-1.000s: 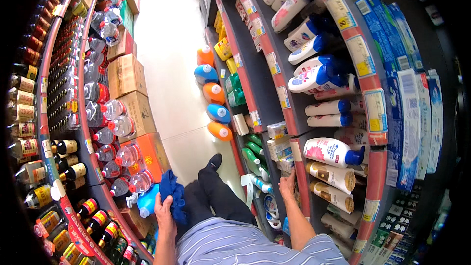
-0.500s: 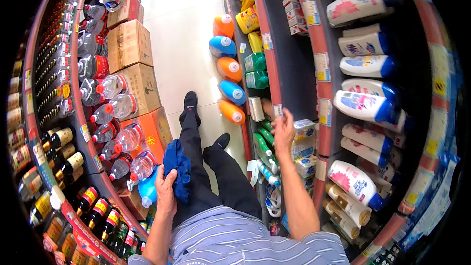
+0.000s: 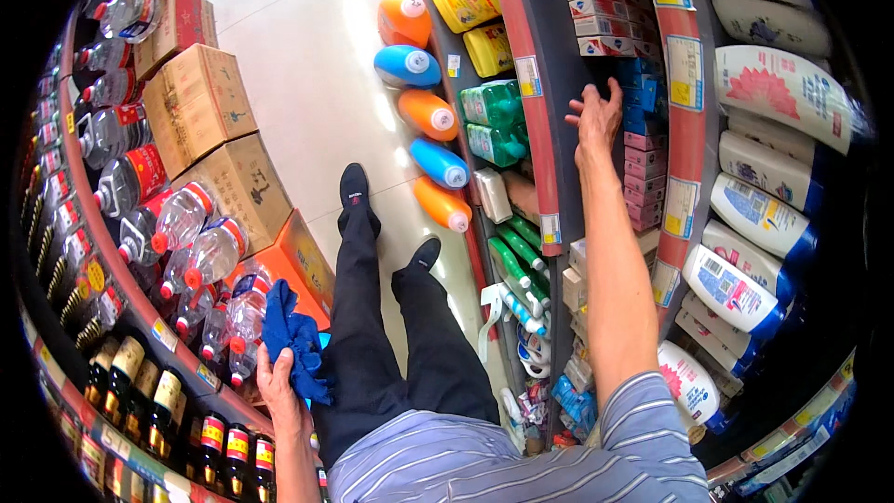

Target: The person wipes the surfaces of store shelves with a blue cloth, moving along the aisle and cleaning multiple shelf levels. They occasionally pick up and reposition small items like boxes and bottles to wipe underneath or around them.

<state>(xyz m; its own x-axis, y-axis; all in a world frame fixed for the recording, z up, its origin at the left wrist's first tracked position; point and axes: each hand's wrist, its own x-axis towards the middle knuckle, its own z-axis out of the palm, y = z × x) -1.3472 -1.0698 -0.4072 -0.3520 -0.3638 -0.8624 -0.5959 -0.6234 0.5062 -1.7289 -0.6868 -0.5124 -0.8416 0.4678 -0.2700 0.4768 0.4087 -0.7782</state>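
A crumpled dark blue cloth (image 3: pixel 296 340) is gripped in my left hand (image 3: pixel 279 382), beside my thigh and near the clear bottles (image 3: pixel 247 307) on the left. My right arm stretches out over the right-hand shelf. My right hand (image 3: pixel 596 121) has its fingers apart and nothing in it. It is over a dark shelf board (image 3: pixel 549 140), close to stacked small blue boxes (image 3: pixel 641 98) and pink boxes (image 3: pixel 644 172). Whether the fingertips touch any box I cannot tell. Just beyond the hand lie red-and-white boxes (image 3: pixel 601 14).
Orange and blue bottles (image 3: pixel 433 116) stand on the floor along the right shelf. Cardboard boxes (image 3: pixel 237 191) and large clear bottles line the left shelf. White bottles (image 3: pixel 787 88) fill the right shelf further over. The pale tiled floor (image 3: pixel 279 37) runs between the shelves.
My right hand has reached forward and to the right, its fingers spreading over the shelf. The view has shifted toward the right shelf. The blue cloth stays in my left hand.
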